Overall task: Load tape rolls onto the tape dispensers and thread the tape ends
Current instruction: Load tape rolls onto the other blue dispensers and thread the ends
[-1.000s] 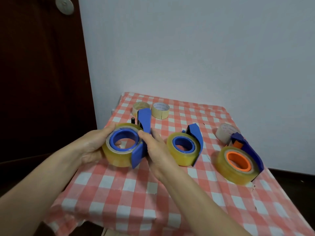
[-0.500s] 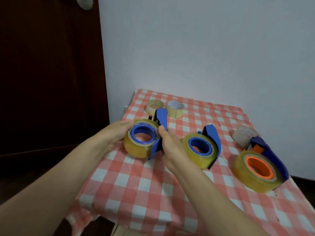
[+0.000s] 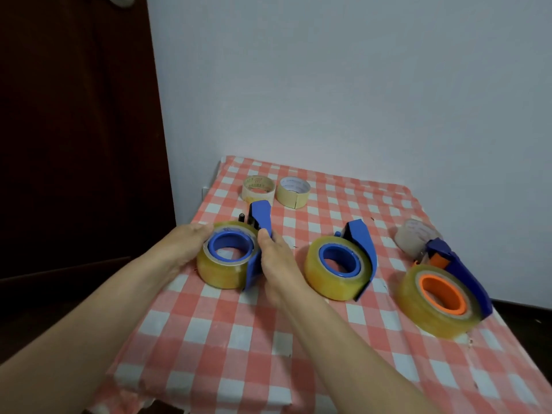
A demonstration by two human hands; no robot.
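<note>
Yellowish clear tape roll (image 3: 222, 273) with a blue core sits in a blue dispenser (image 3: 260, 218), parked on the cloth right between the two hands. The left hand (image 3: 185, 249) cups the roll's outer side, fingers curled over its far edge. The right hand (image 3: 276, 261) is wrapped round the dispenser frame on the opposite side, thumb up top near the handle, so it hides a good chunk of that frame. Just beside the right hand, on its outer side, there's a second loaded dispenser (image 3: 328, 286), same blue core. Further out that way is a third dispenser (image 3: 424, 319) with an orange core, and a whitish roll (image 3: 415, 237) is tucked right behind it. Past the fingertips, toward the wall, two small beige rolls (image 3: 258, 199) sit side by side lying flat. Everything's on a red-and-white checked tablecloth (image 3: 239, 339), a bit wrinkly at the near edge. A plain pale wall (image 3: 358, 85) is behind the table, with a dark brown door (image 3: 74, 130) off beyond the left hand.
</note>
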